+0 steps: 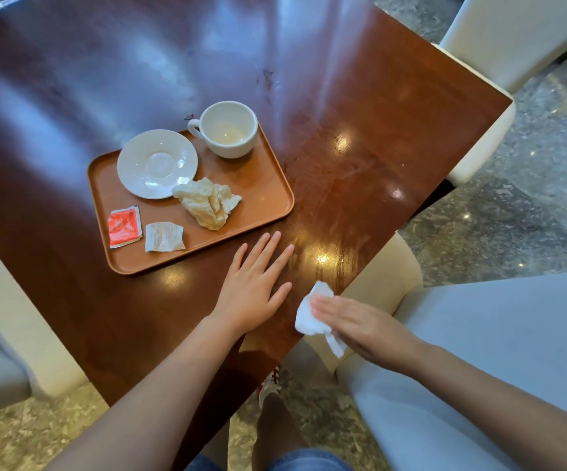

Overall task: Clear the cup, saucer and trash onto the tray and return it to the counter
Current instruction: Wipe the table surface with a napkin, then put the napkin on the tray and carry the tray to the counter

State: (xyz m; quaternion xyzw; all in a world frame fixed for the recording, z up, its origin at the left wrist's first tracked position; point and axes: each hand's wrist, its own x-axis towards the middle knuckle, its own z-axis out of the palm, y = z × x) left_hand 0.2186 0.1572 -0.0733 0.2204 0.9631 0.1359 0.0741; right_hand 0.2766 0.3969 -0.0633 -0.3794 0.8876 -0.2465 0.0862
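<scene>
An orange-brown tray (261,185) lies on the dark wooden table (360,107). On it stand an empty white cup (226,129) at the far corner and a white saucer (157,163) to its left. A crumpled beige napkin (207,202), a red sachet (124,226) and a white torn sachet (163,236) also lie on the tray. My left hand (253,287) rests flat on the table just below the tray, fingers spread. My right hand (363,326) presses a white tissue (312,312) against the table's near edge.
Cream upholstered chairs stand around the table: one at the right (499,334) under my right arm, one at the upper right (513,39), one at the left (6,321). Speckled stone floor (530,198) shows beyond the table edge. A damp smear glistens right of the tray.
</scene>
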